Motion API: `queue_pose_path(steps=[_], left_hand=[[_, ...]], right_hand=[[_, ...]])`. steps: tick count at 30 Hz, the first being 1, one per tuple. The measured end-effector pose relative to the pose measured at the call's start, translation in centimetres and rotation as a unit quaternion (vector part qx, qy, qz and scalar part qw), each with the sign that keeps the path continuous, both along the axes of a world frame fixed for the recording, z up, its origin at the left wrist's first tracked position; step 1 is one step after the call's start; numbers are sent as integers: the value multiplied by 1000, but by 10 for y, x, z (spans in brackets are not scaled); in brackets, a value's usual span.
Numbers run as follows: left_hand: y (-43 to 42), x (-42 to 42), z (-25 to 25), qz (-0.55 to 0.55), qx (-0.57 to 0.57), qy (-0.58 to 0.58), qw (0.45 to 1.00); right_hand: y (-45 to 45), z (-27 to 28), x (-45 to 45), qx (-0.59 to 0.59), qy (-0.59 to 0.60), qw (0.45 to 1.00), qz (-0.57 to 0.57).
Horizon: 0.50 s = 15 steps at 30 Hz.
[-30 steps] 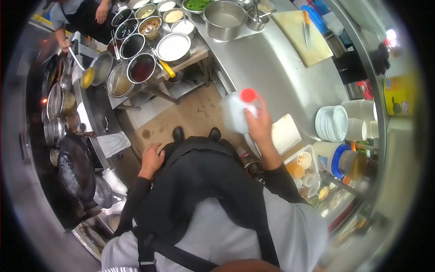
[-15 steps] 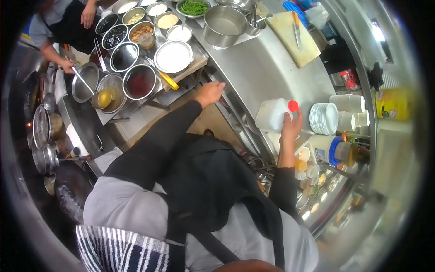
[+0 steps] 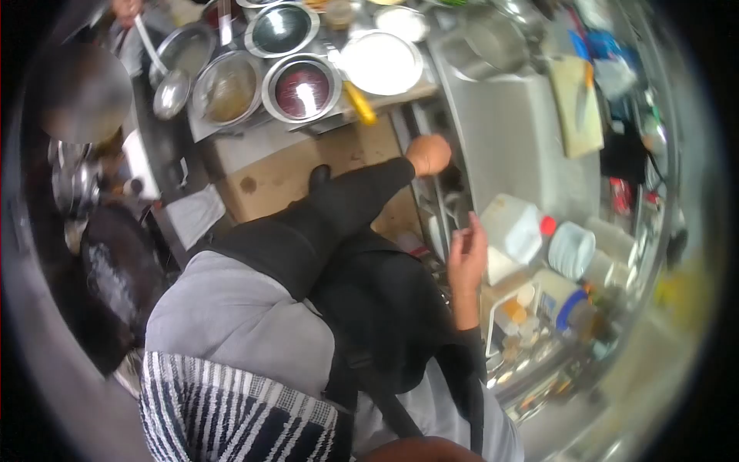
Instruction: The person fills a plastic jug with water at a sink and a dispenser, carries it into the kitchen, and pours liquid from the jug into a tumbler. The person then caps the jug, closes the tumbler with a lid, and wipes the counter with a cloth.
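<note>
My left hand (image 3: 429,155) is blurred, its fingers curled in at the front edge of the steel counter (image 3: 504,138); whatever they hold, if anything, is hidden. Lower right, my right hand (image 3: 467,258) is raised and empty, with fingers apart. Beside it, a translucent jug (image 3: 514,229) with a red cap (image 3: 547,225) rests on the counter, out of its grasp. A stack of white plates (image 3: 572,250) is just right of the jug.
Bowls, one with dark red liquid (image 3: 302,88), stand at the top. A yellow handle (image 3: 359,104) juts out there. A cutting board (image 3: 576,108) is at upper right. A wok (image 3: 115,266) lies left. At upper left, another person's hand (image 3: 127,9) holds a ladle (image 3: 171,94).
My right hand has released the jug and moved left of it. My left hand has reached across to the counter edge. The view has shifted, and the other person's ladle has left the bowl.
</note>
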<state>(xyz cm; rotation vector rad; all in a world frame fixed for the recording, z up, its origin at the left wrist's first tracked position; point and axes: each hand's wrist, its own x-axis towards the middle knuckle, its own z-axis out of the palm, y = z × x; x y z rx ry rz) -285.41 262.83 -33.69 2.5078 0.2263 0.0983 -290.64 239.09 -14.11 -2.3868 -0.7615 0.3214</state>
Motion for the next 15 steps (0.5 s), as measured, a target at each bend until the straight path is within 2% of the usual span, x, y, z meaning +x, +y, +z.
queue_pose_path(steps=[1,2,3,4,6,7,9,10,12,14,15], left_hand=[[-1,-32,0,55,-86,22,995],[-4,-69,-26,99,-110,23,989],[3,-111,-54,136,-144,105,975],[12,-158,-76,168,-183,183,951],[41,-264,-108,161,-172,234,943],[49,-311,-119,193,-159,255,934],[68,-404,-138,254,-136,297,910],[84,-423,-102,272,-148,449,838],[86,-478,-98,387,-182,466,774],[87,-511,-78,381,-184,495,759],[84,-527,-102,443,-157,482,740]], right_hand=[[5,-22,-8,-33,19,998,58],[12,-46,-13,-95,47,990,95],[17,-70,-16,-156,72,976,135],[18,-94,-19,-149,84,972,160],[23,-136,-13,-242,100,943,208],[30,-150,-7,-241,102,940,219],[46,-182,8,-382,154,884,221],[40,-202,19,-363,162,891,221],[30,-213,37,-385,173,882,210],[20,-211,46,-400,169,877,205],[25,-263,53,-390,172,880,211]])
